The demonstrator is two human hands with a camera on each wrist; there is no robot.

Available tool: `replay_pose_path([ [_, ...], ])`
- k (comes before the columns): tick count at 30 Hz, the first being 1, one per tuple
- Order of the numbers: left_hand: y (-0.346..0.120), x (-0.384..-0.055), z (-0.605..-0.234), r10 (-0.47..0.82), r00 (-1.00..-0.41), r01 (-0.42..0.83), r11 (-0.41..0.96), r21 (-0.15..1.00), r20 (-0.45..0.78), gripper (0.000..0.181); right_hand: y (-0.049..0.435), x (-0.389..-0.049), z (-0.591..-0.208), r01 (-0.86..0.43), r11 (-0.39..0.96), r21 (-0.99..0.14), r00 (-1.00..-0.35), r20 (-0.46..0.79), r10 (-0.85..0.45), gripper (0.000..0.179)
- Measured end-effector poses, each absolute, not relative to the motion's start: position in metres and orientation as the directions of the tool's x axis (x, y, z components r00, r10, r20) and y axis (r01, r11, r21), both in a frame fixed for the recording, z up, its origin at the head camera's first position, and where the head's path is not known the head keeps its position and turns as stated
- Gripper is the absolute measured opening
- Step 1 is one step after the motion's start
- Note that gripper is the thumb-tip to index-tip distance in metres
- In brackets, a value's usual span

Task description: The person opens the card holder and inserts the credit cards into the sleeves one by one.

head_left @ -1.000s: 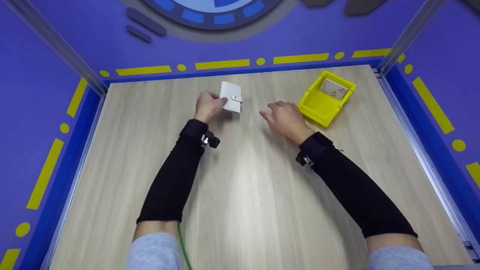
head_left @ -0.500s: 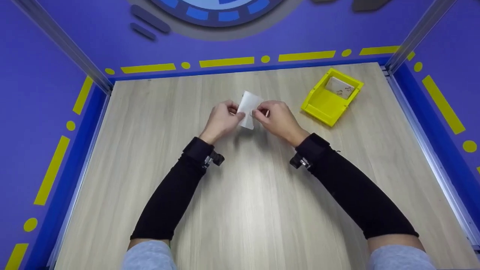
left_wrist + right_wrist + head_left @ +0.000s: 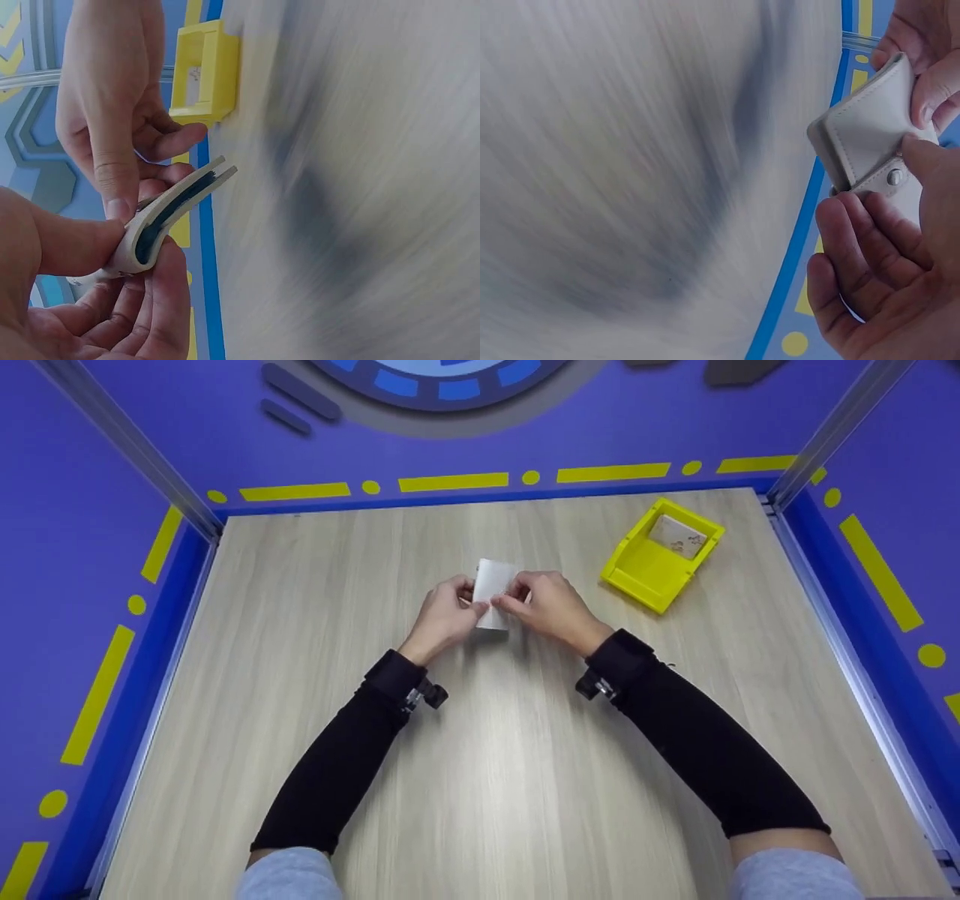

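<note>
A small white wallet (image 3: 493,577) with a strap and a metal snap (image 3: 895,177) is held up over the table between both hands. My left hand (image 3: 448,611) grips it along the folded spine, thumb on one side and fingers on the other. On the opposite side my right hand (image 3: 551,604) pinches it near the strap, thumb on the cover. In the left wrist view the wallet (image 3: 161,221) is seen end-on, bent, with a dark lining between its covers. From the right wrist, the stitched edge of the wallet (image 3: 870,112) and the strap show; fingers partly hide both.
An open yellow bin (image 3: 649,574) stands at the back right of the wooden table (image 3: 480,780), with a pale patterned card-like piece (image 3: 679,537) against its inner back wall. Blue panels (image 3: 420,457) with yellow marks enclose the table at the back and sides.
The left hand has brought the wallet rightward and nearer the body, turning it over. The right hand has come in from beside the bin and taken hold of it.
</note>
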State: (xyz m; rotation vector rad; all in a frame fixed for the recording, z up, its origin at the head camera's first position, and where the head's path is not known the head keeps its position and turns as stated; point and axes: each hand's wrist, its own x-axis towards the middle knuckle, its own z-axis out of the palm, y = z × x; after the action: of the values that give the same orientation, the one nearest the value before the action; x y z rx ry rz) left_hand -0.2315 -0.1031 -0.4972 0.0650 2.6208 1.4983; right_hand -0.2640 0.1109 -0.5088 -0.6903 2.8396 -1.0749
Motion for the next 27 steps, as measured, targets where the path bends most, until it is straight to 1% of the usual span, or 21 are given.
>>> replay_pose_path([
  [5,-0.101,-0.231,-0.498,0.091,-0.992,-0.026,0.522,0.852,-0.086,0.021,0.108,-0.262,-0.508,-0.396,0.676,-0.622,-0.902,0.125,-0.413,0.026],
  [13,-0.096,-0.226,-0.501,0.132,-0.990,0.024,0.509,0.860,-0.051,0.021,0.103,-0.255,-0.520,-0.419,0.730,-0.540,-0.904,0.172,-0.391,0.024],
  [20,-0.099,-0.226,-0.503,0.124,-0.990,0.007,0.502,0.865,-0.064,0.022,0.107,-0.255,-0.522,-0.465,0.717,-0.519,-0.882,0.199,-0.428,0.021],
  [27,-0.104,-0.226,-0.507,0.115,-0.988,-0.032,0.488,0.873,-0.100,0.021,0.111,-0.255,-0.527,-0.469,0.710,-0.525,-0.881,0.218,-0.420,0.022],
])
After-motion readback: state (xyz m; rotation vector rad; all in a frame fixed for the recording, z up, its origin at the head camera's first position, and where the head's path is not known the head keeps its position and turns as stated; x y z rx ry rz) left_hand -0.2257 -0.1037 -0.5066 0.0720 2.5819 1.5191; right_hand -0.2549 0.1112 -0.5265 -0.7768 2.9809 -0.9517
